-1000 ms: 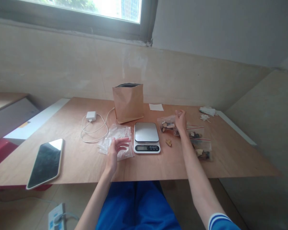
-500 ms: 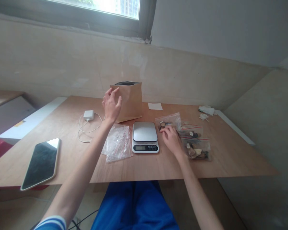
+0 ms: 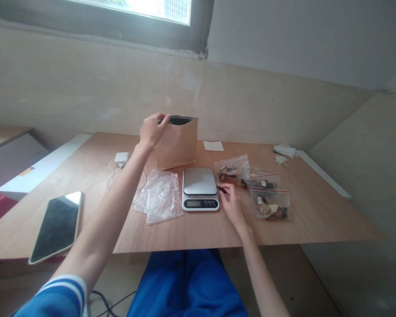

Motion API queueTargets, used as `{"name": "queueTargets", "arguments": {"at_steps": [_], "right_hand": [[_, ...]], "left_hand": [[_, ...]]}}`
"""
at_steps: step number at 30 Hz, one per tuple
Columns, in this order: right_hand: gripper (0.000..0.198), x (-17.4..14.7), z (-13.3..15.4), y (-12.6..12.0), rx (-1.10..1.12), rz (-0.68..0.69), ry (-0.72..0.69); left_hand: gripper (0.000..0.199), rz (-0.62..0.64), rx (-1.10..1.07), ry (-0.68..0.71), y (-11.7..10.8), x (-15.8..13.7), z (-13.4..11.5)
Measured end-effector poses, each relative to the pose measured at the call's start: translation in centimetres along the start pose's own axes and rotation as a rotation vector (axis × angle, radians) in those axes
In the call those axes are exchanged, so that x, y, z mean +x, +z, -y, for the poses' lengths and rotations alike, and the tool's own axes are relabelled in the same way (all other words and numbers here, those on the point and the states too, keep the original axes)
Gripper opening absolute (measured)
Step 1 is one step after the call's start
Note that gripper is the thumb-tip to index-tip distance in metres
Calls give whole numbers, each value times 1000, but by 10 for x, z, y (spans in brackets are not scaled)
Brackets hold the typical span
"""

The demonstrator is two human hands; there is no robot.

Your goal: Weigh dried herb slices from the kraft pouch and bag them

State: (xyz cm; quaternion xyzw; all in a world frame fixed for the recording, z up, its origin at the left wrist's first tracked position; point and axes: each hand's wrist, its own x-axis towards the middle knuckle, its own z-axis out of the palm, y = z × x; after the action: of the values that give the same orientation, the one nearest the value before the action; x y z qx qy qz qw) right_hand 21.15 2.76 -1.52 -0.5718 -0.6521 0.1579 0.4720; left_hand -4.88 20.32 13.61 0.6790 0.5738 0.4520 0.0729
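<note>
My left hand (image 3: pixel 154 128) pinches the top left rim of a brown paper bag (image 3: pixel 177 147), which stands upright with its dark mouth open. My right hand (image 3: pixel 231 202) is closed on a small dark piece (image 3: pixel 222 189), too small to name, just right of the kitchen scale (image 3: pixel 199 181). Nothing lies on the scale's plate. Beyond and beside my right hand are zip bags of brown and dark dried pieces: a back bag (image 3: pixel 232 168), a middle bag (image 3: pixel 264 181) and a front bag (image 3: pixel 270 207).
Flat clear plastic bags (image 3: pixel 163 198) lie left of the scale. A white charger (image 3: pixel 121 158) with its cable and a phone (image 3: pixel 56 226) lie further left. White paper (image 3: pixel 213 145) lies at the back, and crumpled wrappers (image 3: pixel 284 152) at the back right.
My left hand has closed on the paper bag's rim, and the bag has shifted slightly. My right hand has moved from the back zip bag toward the scale, with a small dark piece in its fingers.
</note>
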Motion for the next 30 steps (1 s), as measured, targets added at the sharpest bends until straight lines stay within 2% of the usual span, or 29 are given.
{"name": "queueTargets", "arguments": {"at_steps": [4,9,12,15,20,24,26,30], "right_hand": [[15,17,24,18,32,34,-57],[21,32,23,38,-135,53,-157],[23,31,19,45,-153,86,-192],[22,23,27,44,-151,83,-253],[29,3,75,32,-128,1,-279],[31,-2,104,37,-60,174,-336],[32,3,107,47,-114,266,-341],[34,27,102,75,-293,405,-260]], "left_hand": [[35,-11,-61,-10,-3,-31,-4],[25,-69,-292,5,-6,-105,-9],[26,-118,-399,-10,2,-148,-4],[23,-170,-379,-21,15,-175,4],[20,-298,-413,-15,42,-192,14],[21,-313,-456,-12,58,-200,21],[22,-322,-473,-8,62,-203,23],[24,-305,-497,19,65,-205,25]]}}
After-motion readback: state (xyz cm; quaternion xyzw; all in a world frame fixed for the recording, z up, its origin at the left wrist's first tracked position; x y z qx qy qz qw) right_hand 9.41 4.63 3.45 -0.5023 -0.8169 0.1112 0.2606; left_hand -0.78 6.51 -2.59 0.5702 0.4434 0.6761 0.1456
